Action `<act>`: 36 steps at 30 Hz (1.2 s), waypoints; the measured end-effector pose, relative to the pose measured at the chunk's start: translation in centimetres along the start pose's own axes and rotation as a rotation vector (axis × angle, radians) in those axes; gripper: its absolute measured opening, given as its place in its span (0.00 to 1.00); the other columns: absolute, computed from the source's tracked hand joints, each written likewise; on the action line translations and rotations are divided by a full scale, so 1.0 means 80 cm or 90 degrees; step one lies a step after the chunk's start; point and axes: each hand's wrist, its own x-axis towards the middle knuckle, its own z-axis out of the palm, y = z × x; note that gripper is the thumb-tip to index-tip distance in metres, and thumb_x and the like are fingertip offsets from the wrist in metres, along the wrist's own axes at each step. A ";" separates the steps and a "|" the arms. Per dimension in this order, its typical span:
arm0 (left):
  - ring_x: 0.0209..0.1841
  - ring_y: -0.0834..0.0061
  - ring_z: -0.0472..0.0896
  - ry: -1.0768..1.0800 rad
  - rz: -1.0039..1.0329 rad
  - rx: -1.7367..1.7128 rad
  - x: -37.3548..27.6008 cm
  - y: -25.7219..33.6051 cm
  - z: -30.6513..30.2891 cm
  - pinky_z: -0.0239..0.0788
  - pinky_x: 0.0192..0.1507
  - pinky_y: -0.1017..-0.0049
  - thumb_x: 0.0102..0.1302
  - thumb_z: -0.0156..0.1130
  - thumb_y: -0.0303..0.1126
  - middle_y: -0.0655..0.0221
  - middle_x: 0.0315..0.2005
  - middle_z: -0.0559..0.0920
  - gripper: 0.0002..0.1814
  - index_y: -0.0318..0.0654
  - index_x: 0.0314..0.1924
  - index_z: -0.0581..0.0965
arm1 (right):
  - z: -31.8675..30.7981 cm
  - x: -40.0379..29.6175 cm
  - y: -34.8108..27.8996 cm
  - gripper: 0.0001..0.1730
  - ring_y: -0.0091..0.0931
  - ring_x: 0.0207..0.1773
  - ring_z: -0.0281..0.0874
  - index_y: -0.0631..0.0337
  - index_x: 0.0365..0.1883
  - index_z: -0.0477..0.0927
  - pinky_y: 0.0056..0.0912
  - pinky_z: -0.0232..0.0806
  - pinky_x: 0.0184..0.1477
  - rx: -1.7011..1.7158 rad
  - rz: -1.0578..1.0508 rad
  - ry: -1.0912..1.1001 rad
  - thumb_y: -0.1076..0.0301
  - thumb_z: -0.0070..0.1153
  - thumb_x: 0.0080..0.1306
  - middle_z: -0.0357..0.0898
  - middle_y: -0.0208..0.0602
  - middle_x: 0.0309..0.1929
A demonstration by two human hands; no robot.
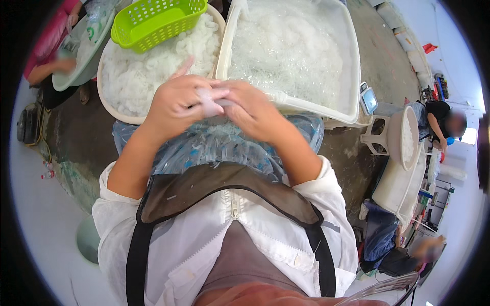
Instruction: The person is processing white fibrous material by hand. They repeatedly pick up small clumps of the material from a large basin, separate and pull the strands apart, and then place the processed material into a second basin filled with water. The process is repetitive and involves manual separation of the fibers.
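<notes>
My left hand (182,97) and my right hand (249,109) meet above the near rims of two tubs. A small white translucent bundle (208,102) lies around the fingers of my left hand, and my right fingertips touch it. Motion blurs the hands a little. Below the left hand, a round cream tub (115,114) holds a heap of white curly strands (134,84). At the right stands a white rectangular tub (317,109) full of wet, translucent strands (291,49). A green perforated plastic basket (160,26) rests on the round tub's heap.
At the far left, a co-worker's hand (65,65) is at a pale green basin (76,78). A small scale (368,100) stands right of the rectangular tub. Further right are a plastic stool (377,135), another round tub (396,134) and several co-workers. A plastic apron (214,149) covers my lap.
</notes>
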 end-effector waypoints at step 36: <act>0.35 0.76 0.81 0.141 -0.613 -0.893 -0.036 -0.085 0.105 0.74 0.43 0.73 0.73 0.51 0.39 0.66 0.34 0.82 0.14 0.36 0.39 0.79 | 0.016 -0.100 0.070 0.17 0.39 0.53 0.75 0.61 0.44 0.82 0.39 0.65 0.58 0.262 0.262 -0.190 0.60 0.55 0.61 0.79 0.44 0.47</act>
